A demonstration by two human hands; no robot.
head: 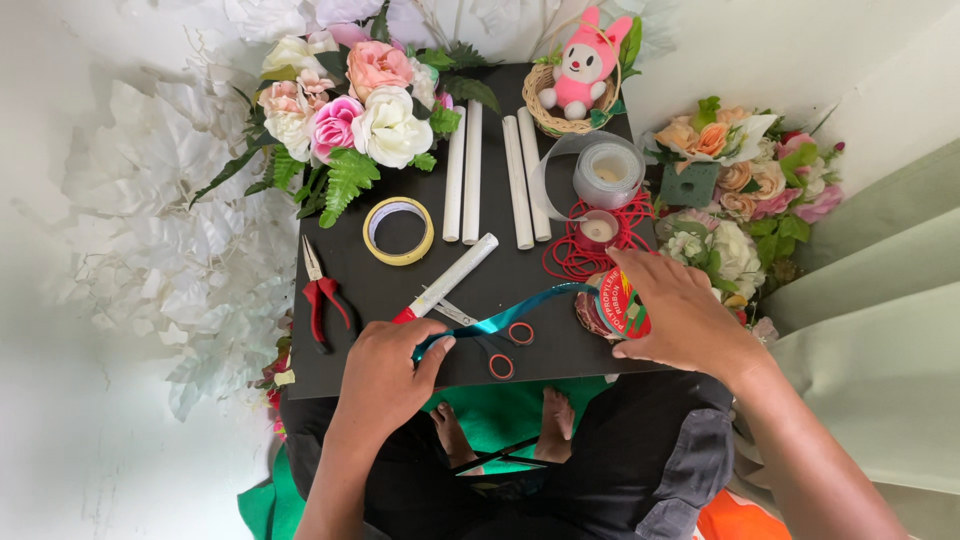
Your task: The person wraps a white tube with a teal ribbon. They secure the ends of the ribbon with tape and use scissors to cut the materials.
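My left hand [385, 375] has its grip closed on the end of a teal ribbon [500, 318], pinched by thumb and fingers. My right hand [680, 320] grips the ribbon spool [620, 305] firmly. The ribbon stretches between them above red-handled scissors [490, 340] on the black tabletop [540, 275], near red pliers [322, 295] and a yellow tape roll [398, 230].

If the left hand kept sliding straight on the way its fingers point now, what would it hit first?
Probably the red-handled scissors: the left hand pinches the teal ribbon and points right and slightly away, where they lie open on the black table. Height above them is unclear.
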